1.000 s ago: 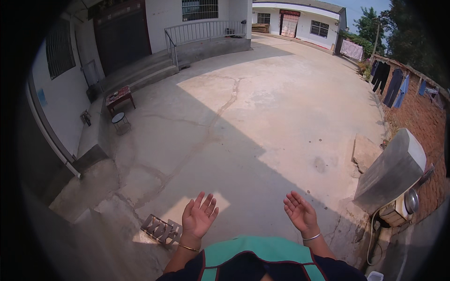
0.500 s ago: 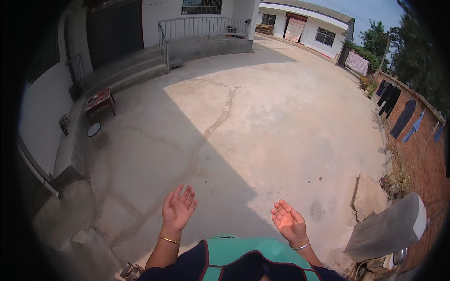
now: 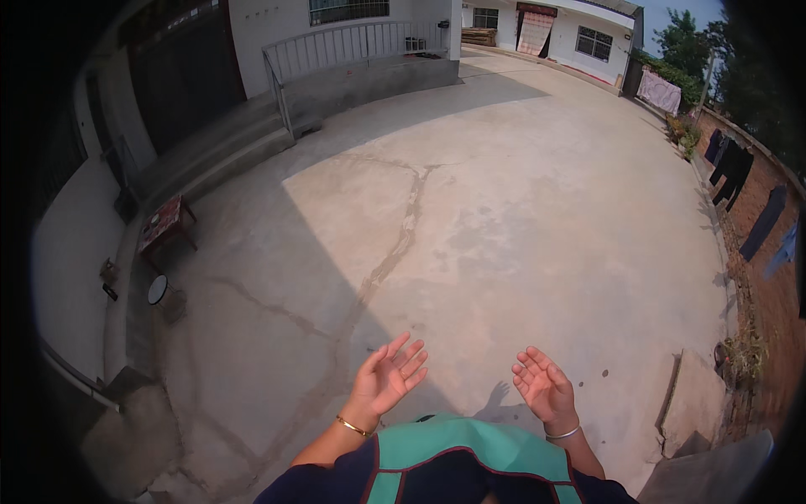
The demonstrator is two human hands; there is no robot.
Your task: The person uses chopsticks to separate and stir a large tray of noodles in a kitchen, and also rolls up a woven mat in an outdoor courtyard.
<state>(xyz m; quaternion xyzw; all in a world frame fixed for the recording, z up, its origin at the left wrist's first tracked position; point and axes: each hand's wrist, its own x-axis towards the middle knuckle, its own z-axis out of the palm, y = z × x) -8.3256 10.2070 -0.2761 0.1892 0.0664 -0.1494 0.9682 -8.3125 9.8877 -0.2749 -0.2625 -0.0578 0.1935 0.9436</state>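
Both of my hands are raised in front of my green and dark blue top (image 3: 478,445), palms up and empty. My left hand (image 3: 389,378) has its fingers spread, and a gold-coloured bangle (image 3: 353,427) circles that wrist. To the right, my right hand (image 3: 546,388) holds its fingers stretched out and slightly curled, with a silver-coloured bangle (image 3: 562,434) on the wrist. A gap of bare concrete shows between the two hands, and neither touches anything. A hand's shadow (image 3: 495,400) falls on the ground between them.
Cracked concrete yard (image 3: 520,235) spreads ahead, part shaded. At left stand a small red table (image 3: 166,223) and a round stool (image 3: 158,290), near steps and a railing (image 3: 357,49). Clothes (image 3: 762,223) hang along a brick wall at right. A broken slab (image 3: 693,403) leans nearer me.
My left hand has moved right, closer to the right hand, which has shifted slightly right and up. The view has turned, so the yard's left-hand things sit lower and further left.
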